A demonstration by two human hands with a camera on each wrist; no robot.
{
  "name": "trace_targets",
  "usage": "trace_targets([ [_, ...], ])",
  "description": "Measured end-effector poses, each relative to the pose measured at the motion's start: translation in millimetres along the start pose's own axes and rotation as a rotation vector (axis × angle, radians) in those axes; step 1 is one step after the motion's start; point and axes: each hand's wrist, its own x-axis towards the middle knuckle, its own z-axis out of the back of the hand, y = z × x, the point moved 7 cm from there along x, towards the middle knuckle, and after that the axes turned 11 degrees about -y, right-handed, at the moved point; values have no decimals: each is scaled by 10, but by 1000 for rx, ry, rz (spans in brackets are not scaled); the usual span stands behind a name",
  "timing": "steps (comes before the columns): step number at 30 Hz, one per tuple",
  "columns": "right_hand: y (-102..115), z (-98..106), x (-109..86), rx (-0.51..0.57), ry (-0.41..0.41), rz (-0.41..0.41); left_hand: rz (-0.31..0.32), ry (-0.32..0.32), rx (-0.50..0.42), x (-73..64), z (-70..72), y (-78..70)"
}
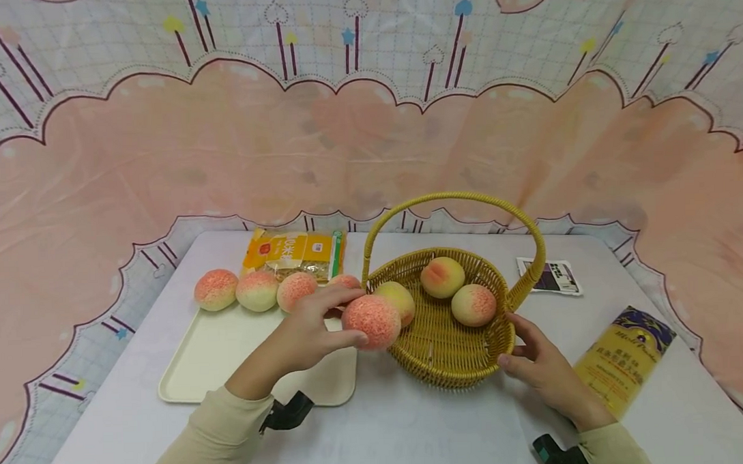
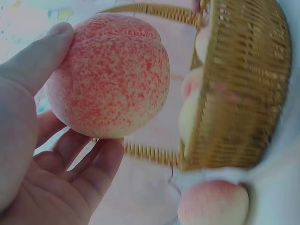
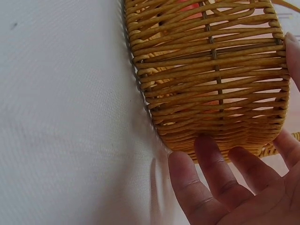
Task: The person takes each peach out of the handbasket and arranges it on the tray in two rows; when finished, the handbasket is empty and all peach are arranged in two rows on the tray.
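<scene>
My left hand (image 1: pixel 310 333) grips a speckled pink peach (image 1: pixel 372 322) between thumb and fingers, in the air by the left rim of a woven basket (image 1: pixel 440 356). In the left wrist view the held peach (image 2: pixel 110 77) is apart from the basket wall (image 2: pixel 239 84). Three peaches are inside the basket: a reddish-yellow peach (image 1: pixel 443 277), a pink-tipped peach (image 1: pixel 474 305) and a yellowish peach (image 1: pixel 396 301) at the left. My right hand (image 1: pixel 545 369) holds the basket's right side, thumb by the rim. In the right wrist view its fingers (image 3: pixel 213 161) touch the outer weave.
Several peaches (image 1: pixel 257 290) line the back of a cream tray (image 1: pixel 192 361) at the left. Behind them lies a yellow food packet (image 1: pixel 298 251). A small dark-and-white packet (image 1: pixel 554 277) and a yellow-blue pasta bag (image 1: pixel 624 360) are right of the basket, whose tall handle (image 1: pixel 450 196) arches above.
</scene>
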Motion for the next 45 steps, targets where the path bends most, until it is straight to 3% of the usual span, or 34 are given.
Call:
trace_targets([
  [9,-1,-11,-22,23,1,-13,187,-136,-25,-416,459,417],
  [22,17,-14,-22,36,3,-10,308,-288,269,-905,1142,849],
  [31,13,-1,1,8,-4,-22,427,-326,385,-1167,1368,1144],
  [37,-12,-10,4,10,5,-47,473,-340,443,-1338,1492,1265],
  [45,-15,-1,14,6,3,-30,577,-283,497,-1605,1611,1400],
])
